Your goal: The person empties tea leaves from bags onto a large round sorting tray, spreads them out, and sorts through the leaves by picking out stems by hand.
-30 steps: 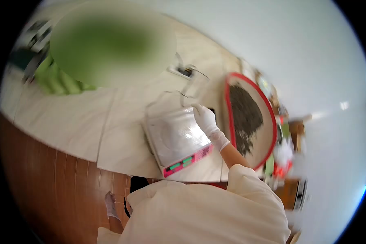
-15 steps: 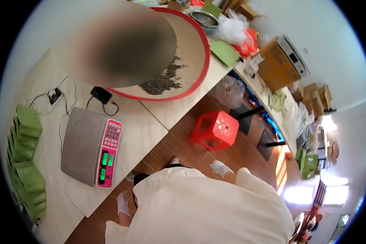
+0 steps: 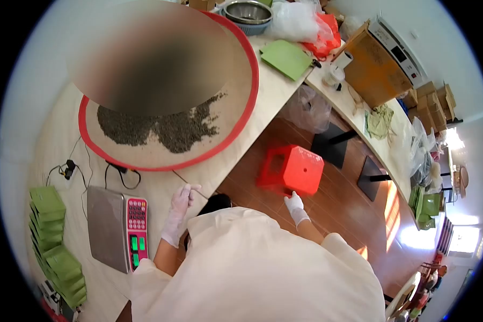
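Observation:
My left hand, in a white glove, is over the table edge between the scale and the round tray, its fingers loosely bent and a little apart, with nothing visible in them. My right hand, also gloved, is at the near edge of the red plastic stool, fingers closed on its rim. The stool is slightly blurred. To the left lies the scale with its pink panel and lit green displays. A round tray with a red rim holds dark loose material; a blurred patch hides part of it.
Green packets stand in a row at the left. Beyond the tray are metal bowls, plastic bags and a green sheet. A side table at the right bears a large cardboard box. Dark table feet stand on the floor.
The view has swung right from the scale toward the stool. My right hand has left the scale and come to the stool, which looks turned. My left hand has risen to the table edge.

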The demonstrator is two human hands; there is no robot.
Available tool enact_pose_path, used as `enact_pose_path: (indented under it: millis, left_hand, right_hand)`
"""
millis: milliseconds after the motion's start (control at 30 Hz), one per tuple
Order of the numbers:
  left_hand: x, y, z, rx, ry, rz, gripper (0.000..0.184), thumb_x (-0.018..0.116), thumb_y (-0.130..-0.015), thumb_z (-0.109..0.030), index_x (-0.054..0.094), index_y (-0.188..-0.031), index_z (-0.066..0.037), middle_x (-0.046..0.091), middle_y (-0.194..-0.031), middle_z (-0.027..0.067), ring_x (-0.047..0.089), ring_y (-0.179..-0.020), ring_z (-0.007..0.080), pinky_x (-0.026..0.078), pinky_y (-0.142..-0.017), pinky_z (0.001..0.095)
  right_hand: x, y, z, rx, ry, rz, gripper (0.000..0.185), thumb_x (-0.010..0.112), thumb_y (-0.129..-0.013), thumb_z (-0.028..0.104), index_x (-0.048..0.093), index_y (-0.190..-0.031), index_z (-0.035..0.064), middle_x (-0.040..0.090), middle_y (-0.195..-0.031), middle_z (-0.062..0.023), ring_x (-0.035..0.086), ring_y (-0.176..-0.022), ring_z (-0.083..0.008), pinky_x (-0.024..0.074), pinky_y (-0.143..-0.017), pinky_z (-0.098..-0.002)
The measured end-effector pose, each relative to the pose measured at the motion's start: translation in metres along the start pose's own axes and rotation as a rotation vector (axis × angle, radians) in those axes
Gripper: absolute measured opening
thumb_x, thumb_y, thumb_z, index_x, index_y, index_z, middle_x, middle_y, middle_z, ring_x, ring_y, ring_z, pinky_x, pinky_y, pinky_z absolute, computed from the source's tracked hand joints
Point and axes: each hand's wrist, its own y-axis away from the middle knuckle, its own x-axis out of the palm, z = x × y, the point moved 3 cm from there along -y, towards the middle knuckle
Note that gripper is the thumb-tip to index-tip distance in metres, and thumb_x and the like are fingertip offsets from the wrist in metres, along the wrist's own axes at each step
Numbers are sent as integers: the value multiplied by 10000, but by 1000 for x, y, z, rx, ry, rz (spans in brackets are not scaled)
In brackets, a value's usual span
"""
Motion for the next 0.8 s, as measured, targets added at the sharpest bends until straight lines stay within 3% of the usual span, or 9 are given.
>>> enact_pose_path:
  millis: [33,133,233,367,433,633,800]
  left_hand:
    - [4,-14,-20,49,31,10,374,410,-983,-342,684,-1018,-91,489,-628,-56,427,-500,36,367,-455,184]
    - [24,-51,-70,125,107,64,354,400,-994,-320,669,-1056,-98,498,-661,-56,430,-523,27,381,-486,176]
    - [37,-82,-98,150,156,120,324,394,-998,-284,625,-1140,-107,514,-697,-53,443,-559,22,393,-517,169]
    - [52,-100,-129,230,156,23,335,403,-992,-255,554,-1261,-125,540,-736,-32,471,-598,32,404,-551,173]
    - [52,-104,-130,203,178,-133,352,410,-985,-244,529,-1296,-133,548,-749,-19,487,-607,43,409,-574,181]
    - [68,-125,-81,130,268,-334,399,412,-981,-311,497,-1323,-124,556,-783,-18,500,-610,49,415,-581,177]
    - [127,-148,-139,12,237,-436,397,422,-980,-336,522,-1297,-120,557,-831,-4,517,-673,59,436,-637,204]
  right_hand:
    - [-16,-4,23,-1,-2,-9,628,591,-824,372,437,-1326,28,519,-1277,-217,550,-1121,-357,454,-942,-427]
    - [-51,-22,74,-75,83,-139,816,622,-796,408,255,-1431,52,322,-1441,-211,473,-1185,-398,430,-968,-437]
    - [-97,-41,117,-197,43,-340,794,655,-786,396,302,-1396,30,340,-1420,-221,465,-1183,-396,440,-951,-448]
    - [-160,-106,170,-395,17,-489,800,694,-765,356,315,-1378,9,341,-1403,-254,431,-1217,-387,392,-1002,-433]
    - [-197,-146,210,-502,38,-556,807,704,-754,340,314,-1374,1,347,-1393,-261,435,-1212,-380,379,-1014,-422]
    - [-268,-287,335,-554,241,-598,902,748,-700,375,296,-1393,16,359,-1399,-203,361,-1274,-338,351,-1019,-440]
    - [-304,-331,393,-643,466,-633,905,759,-686,349,299,-1389,14,346,-1400,-185,353,-1277,-330,361,-1010,-432]
